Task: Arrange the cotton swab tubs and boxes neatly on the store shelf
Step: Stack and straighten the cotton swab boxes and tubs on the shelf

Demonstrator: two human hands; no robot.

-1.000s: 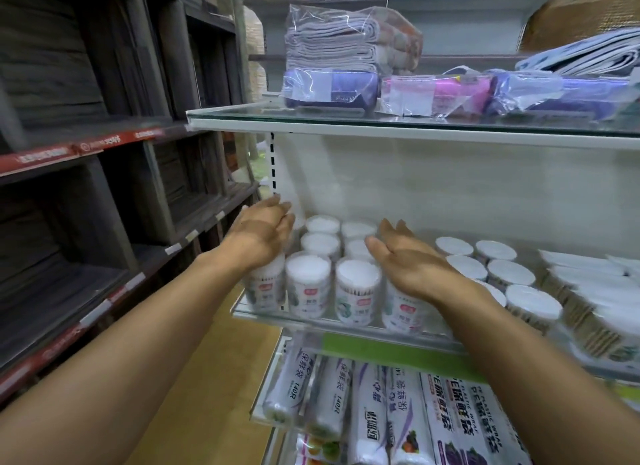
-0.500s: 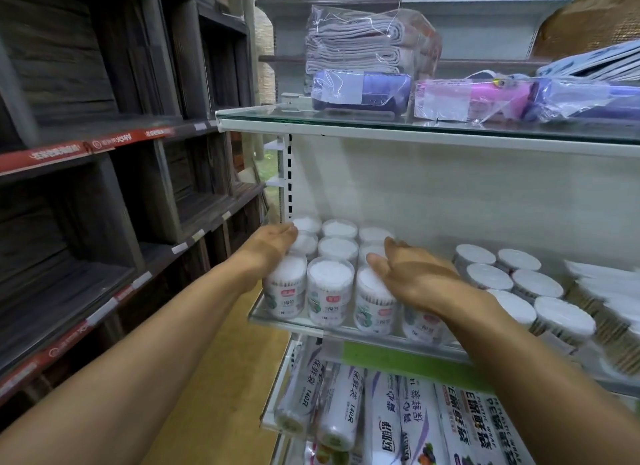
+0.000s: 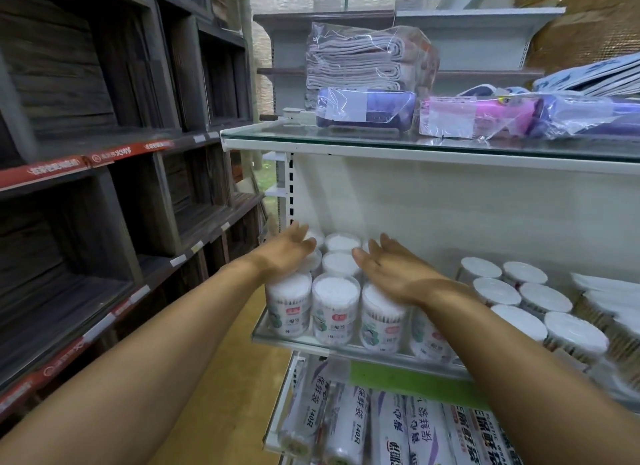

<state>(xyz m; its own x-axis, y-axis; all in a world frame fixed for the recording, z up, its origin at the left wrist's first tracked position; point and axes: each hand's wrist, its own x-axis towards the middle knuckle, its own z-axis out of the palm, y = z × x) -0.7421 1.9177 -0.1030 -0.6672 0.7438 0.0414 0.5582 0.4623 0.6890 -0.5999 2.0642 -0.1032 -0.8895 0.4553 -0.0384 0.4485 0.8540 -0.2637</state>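
Several clear round cotton swab tubs [image 3: 335, 307] with white tops stand in tight rows at the left end of the glass shelf [image 3: 294, 343]. My left hand [image 3: 285, 251] lies flat with straight fingers against the left side of this block. My right hand [image 3: 389, 269] lies flat over the tubs on the block's right side, fingers pointing to the back. A second group of swab tubs [image 3: 519, 303] stands further right, apart from the first. Boxes of swabs [image 3: 616, 302] sit at the far right edge.
Wrapped towels [image 3: 360, 59] and purple and pink packets [image 3: 478, 120] lie on the glass shelf above. Rolls of bags [image 3: 346, 426] fill the shelf below. Dark wooden shelving [image 3: 104, 187] stands to the left across a narrow aisle.
Both hands have stayed flat on the two sides of the left block of tubs and slid a little toward the back. The view has shifted so the shelf sits further right.
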